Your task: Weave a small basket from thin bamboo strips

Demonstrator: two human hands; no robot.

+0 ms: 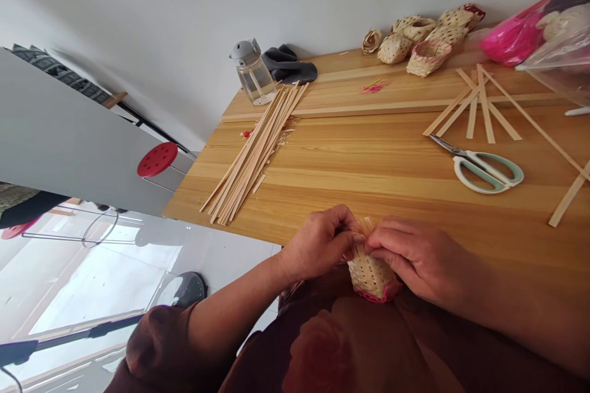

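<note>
A small woven straw piece with a pink rim point(371, 276) sits at the near edge of the wooden table point(369, 159), against my lap. My left hand point(318, 242) is closed on its top left, fingers pinched around the loose strip ends. My right hand point(421, 255) is closed over its top right, fingertips pressing the same strip ends. The two hands meet at the piece's upper edge.
A bundle of straw strips point(253, 153) lies at the table's left. Scissors point(483, 166) and crossed strips point(482, 104) lie to the right. Finished woven pieces point(419, 40), a spray bottle point(253, 73), a dark cloth point(288, 64) and plastic bags point(544, 31) stand at the back.
</note>
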